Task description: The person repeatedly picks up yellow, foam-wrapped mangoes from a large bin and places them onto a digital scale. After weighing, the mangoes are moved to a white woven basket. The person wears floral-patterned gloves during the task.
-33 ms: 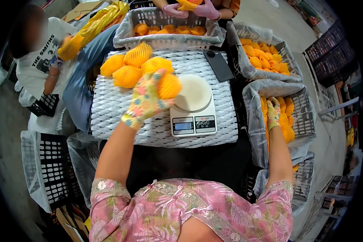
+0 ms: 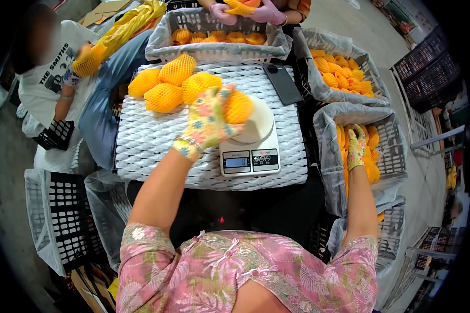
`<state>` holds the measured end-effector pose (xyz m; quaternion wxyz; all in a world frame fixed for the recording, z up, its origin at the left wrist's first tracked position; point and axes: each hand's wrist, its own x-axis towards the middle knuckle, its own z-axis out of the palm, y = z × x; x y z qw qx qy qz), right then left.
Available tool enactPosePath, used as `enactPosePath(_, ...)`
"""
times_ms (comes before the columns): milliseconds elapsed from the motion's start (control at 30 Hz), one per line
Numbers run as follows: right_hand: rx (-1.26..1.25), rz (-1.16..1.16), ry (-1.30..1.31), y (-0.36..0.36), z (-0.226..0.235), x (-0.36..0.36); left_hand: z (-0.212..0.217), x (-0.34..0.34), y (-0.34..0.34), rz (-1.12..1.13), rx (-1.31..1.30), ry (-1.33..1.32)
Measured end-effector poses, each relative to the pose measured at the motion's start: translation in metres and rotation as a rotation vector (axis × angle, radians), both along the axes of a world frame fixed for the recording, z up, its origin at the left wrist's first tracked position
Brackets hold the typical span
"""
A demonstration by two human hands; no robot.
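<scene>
Held by the left fingers at the ten-o'clock edge of the white plastic scale, that rounded orange foam-netted fruit could roll if released off-centre; what the right fingers hold, I can't tell.

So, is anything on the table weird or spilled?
Nothing looks spilled or broken, but the flat dark rectangular phone seems a bit odd: it lies slanted, sharing the white woven-patterned tabletop with yellow-orange net-wrapped bundles and a white digital scale.
</scene>
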<state>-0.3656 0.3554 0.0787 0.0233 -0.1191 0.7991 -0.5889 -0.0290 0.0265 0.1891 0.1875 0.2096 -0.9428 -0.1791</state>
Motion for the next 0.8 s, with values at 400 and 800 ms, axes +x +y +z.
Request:
enactPosePath(400,-0.122,0.373,0.089,-0.041,0.116,0.1,-0.105,0.026,-0.036,0.192,0.729,0.566)
enactPosePath(800,0.133,0.888,0.435,-0.179,0.113,0.155,-0.126,0.041,-0.03,0.222,0.371,0.36)
